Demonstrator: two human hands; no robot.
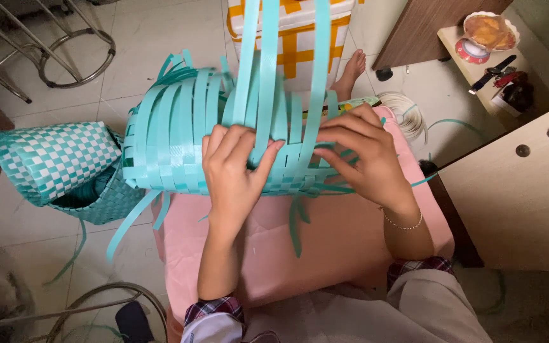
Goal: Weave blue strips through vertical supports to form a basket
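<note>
The half-woven teal basket lies on its side across the pink stool top, its long axis running left to right, with its loose upright strips rising away from the person toward the top of the view. The left hand presses flat on the woven wall and pinches one strip between thumb and fingers, while the right hand curls over the open end, fingers closed on the neighbouring strips (both touch the weave, the left nearer the middle). A finished checkered basket sits on the floor to the left.
</note>
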